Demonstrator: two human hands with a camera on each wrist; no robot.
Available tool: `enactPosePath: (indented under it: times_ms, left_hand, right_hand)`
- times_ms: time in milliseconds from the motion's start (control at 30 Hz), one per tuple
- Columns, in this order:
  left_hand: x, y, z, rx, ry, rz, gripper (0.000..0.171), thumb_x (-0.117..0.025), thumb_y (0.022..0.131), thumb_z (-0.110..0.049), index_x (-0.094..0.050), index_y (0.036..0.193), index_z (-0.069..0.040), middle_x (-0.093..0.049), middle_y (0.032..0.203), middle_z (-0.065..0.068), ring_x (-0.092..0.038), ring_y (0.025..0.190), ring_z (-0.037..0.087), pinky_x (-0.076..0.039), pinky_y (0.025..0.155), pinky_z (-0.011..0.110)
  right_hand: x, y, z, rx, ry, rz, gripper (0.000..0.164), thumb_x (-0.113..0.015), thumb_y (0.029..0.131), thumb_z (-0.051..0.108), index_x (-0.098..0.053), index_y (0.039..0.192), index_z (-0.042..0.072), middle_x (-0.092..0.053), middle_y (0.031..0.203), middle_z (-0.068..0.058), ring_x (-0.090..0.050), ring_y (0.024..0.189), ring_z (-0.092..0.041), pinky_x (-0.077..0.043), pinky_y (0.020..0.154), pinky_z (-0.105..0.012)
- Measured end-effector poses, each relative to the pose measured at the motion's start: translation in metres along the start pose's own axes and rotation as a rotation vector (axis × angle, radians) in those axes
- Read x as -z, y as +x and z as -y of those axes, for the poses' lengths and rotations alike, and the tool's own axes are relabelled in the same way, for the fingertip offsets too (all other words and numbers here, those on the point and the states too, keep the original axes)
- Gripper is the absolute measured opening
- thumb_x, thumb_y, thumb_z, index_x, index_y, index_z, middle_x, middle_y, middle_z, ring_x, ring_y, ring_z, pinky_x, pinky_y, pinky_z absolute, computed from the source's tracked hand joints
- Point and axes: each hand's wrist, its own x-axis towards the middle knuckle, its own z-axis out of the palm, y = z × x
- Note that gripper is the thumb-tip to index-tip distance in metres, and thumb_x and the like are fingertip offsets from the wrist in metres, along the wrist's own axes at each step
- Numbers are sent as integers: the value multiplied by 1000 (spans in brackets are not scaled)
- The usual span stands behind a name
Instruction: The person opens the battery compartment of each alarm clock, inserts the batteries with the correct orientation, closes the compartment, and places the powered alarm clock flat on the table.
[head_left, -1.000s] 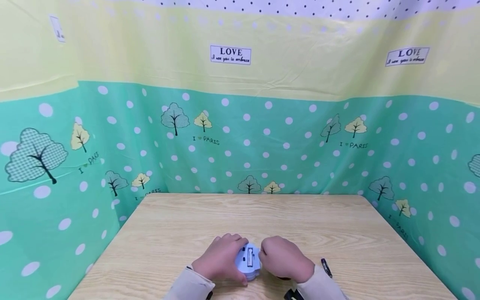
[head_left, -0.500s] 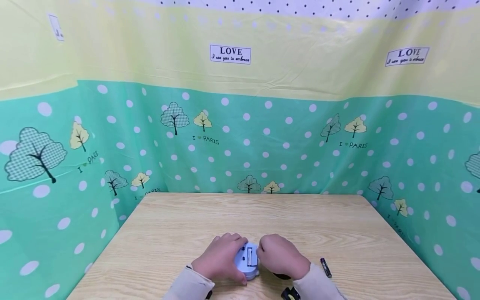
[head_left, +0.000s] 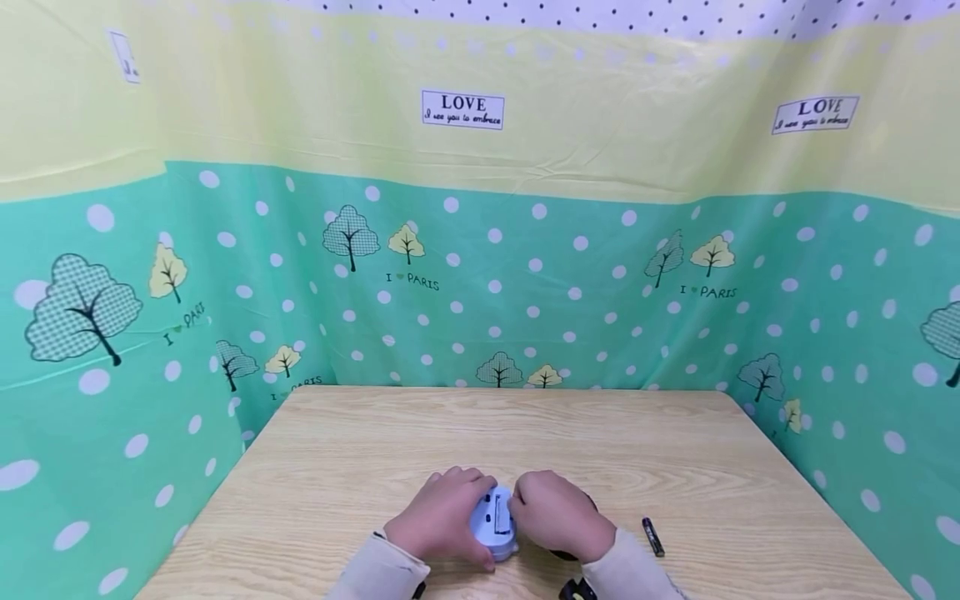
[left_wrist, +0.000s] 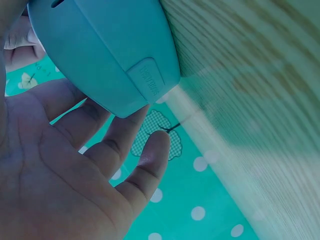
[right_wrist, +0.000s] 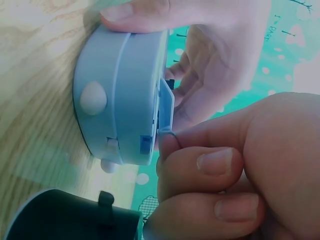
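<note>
The right hand (head_left: 558, 512) has its fingers curled in, thumb and index finger pinching the lower edge of a thin blue cover (right_wrist: 167, 106), which stands slightly tilted over the back of a pale blue device (head_left: 486, 535). Opposite it, the left hand (head_left: 442, 517) grips the device by its rounded side, thumb on one edge and fingers round the other. The device rests on the table between the two hands, back up. Set into that back is a narrow oblong battery compartment (head_left: 496, 517), partly covered; whether a battery lies inside is hard to make out at this angle. Beside the compartment sit two small dark knobs (head_left: 488, 518). The casing is smooth, seemingly plastic, with a seam round its curved wall, a white rounded stud (right_wrist: 93, 98) on the side and a tab (left_wrist: 149, 80) bearing raised letters. Near the right sleeve (head_left: 633, 571), a slim dark battery (head_left: 652, 537) lies on the wood-grained table (head_left: 360, 450). Beyond the table's far edge hangs creased cloth (head_left: 510, 292), green with white dots and printed trees, turning yellow higher up.
</note>
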Motion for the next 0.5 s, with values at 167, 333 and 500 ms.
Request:
enactPosePath:
  times_ms: [167, 333, 500]
  left_hand:
    - [0, -1, -1, 1, 4, 4, 104, -95, 51, -63, -63, 138, -17, -66, 124, -10, -55, 103, 9, -48, 86, 36]
    - [0, -1, -1, 4, 5, 8, 104, -95, 51, -63, -63, 138, -18, -66, 125, -9, -55, 104, 10, -48, 86, 37]
    - [1, 0, -1, 11, 3, 13, 104, -95, 51, -64, -63, 139, -18, -66, 125, -10, -55, 105, 10, -48, 87, 37]
  right_hand:
    - [-2, 1, 1, -8, -14, -11, 39, -59, 100, 22, -52, 62, 21, -41, 54, 9, -42, 45, -10, -34, 43, -28]
    - [-3, 1, 1, -6, -4, -14, 39, -60, 100, 22, -51, 62, 21, -40, 55, 9, -42, 46, -10, -34, 43, -28]
    - [-3, 2, 1, -10, 3, -13, 39, -60, 100, 22, -52, 62, 21, -41, 55, 9, -43, 46, -9, -35, 43, -28]
